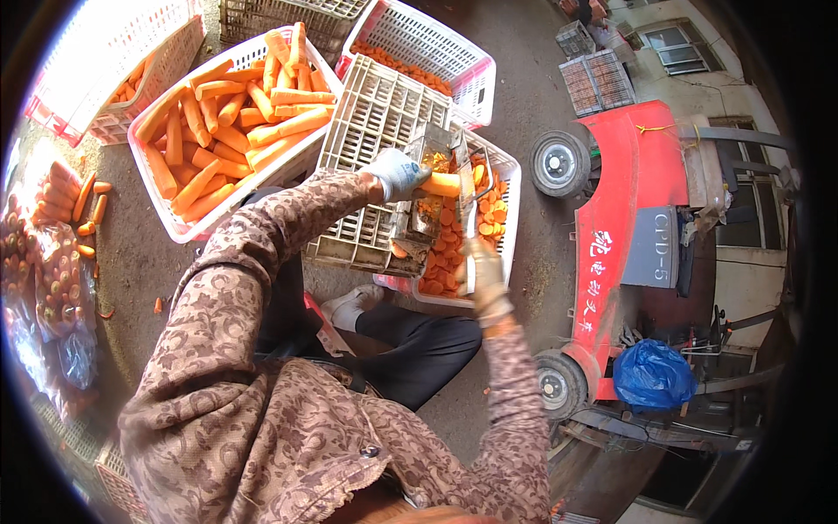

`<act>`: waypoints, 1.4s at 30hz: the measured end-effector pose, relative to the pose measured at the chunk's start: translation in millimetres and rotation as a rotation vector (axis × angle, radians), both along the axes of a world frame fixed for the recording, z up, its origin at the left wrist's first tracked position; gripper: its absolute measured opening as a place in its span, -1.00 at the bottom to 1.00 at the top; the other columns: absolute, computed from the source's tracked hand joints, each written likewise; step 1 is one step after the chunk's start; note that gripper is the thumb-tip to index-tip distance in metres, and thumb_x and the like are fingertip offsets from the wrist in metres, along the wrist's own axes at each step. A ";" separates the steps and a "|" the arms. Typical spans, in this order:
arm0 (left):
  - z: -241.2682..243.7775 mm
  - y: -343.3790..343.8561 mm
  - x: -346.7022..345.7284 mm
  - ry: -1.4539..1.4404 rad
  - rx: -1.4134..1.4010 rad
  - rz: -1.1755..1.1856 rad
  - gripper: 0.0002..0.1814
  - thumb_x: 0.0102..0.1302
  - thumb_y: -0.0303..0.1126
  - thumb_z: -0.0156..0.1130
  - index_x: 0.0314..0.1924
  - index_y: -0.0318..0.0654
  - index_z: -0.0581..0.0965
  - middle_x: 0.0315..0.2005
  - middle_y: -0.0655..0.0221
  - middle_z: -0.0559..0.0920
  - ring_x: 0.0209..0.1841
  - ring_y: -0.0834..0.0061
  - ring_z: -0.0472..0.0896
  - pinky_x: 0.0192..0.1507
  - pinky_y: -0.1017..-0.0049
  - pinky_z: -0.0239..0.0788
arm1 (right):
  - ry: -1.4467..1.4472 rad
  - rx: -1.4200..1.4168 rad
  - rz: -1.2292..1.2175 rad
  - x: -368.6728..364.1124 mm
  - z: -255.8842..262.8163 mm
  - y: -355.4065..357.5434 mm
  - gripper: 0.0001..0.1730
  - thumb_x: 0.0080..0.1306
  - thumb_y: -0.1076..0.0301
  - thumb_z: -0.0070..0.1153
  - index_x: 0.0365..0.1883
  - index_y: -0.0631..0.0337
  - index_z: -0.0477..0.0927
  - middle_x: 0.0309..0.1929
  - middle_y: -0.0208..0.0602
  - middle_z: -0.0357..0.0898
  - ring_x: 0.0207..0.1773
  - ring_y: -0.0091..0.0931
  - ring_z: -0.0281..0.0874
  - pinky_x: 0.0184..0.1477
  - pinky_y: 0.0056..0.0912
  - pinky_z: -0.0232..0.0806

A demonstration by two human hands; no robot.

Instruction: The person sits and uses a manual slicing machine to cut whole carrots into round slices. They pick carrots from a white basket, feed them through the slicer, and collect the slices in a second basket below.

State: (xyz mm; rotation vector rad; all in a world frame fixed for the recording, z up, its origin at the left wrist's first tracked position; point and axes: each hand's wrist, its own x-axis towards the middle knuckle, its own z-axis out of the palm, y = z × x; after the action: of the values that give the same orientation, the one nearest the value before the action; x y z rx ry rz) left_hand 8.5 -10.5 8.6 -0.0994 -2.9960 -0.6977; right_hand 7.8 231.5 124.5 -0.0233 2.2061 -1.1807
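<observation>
My left hand (400, 175), in a light glove, grips a peeled carrot (442, 185) that lies across a small cutting block (419, 219). At the carrot's right end stands a long metal blade (466, 187). My gloved right hand (488, 278) is closed around the blade's near end, which it mostly hides. The block rests on an upturned grey plastic crate (353, 141). Carrot slices (445, 252) fill a white crate (514, 216) beneath the blade. A bent metal rod (490, 171) is beside the blade, over these slices.
Whole peeled carrots (229, 134) heap a white crate (173, 226) on the left. Behind, another crate (429, 36) holds carrot pieces. Bagged carrots (55, 262) lie at far left. A red forklift (605, 249) stands to the right, with a blue plastic bag (655, 374) by it.
</observation>
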 end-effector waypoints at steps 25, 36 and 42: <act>-9.7 3.6 -2.2 -0.002 0.017 -0.004 -0.53 0.24 0.12 0.21 -0.16 -0.14 0.51 -0.45 0.18 0.67 -0.36 0.09 0.67 -0.31 0.17 0.46 | -0.100 -0.147 -0.100 -3.1 -13.4 13.8 -0.62 0.52 0.02 -0.14 -0.14 0.18 0.48 -0.74 -0.38 0.39 -0.83 -0.56 0.28 -0.86 -0.53 0.13; -10.3 10.9 -3.1 0.003 0.078 0.040 -0.54 0.24 0.13 0.20 -0.15 -0.12 0.51 -0.44 0.20 0.67 -0.33 0.10 0.68 -0.30 0.18 0.49 | 0.220 0.030 -0.087 19.8 -102.1 29.8 -0.52 0.50 -0.06 -0.16 -0.07 0.22 0.51 -0.60 -0.27 0.51 -0.67 -0.50 0.45 -0.63 -0.36 0.30; 10.0 17.7 -9.7 -0.061 -0.019 0.002 -0.56 0.26 0.09 0.18 -0.12 -0.12 0.52 -0.43 0.22 0.68 -0.33 0.13 0.69 -0.30 0.19 0.49 | 0.114 0.057 -0.052 15.4 -39.1 3.4 -0.60 0.52 0.01 -0.18 -0.19 0.18 0.48 -0.64 -0.32 0.44 -0.71 -0.52 0.38 -0.68 -0.40 0.25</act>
State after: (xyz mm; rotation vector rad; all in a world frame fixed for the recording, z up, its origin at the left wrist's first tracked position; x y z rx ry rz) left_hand -1.2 7.2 18.6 -0.0771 -3.0606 -0.6846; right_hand 23.1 234.9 85.4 -0.0100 2.3524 -1.1708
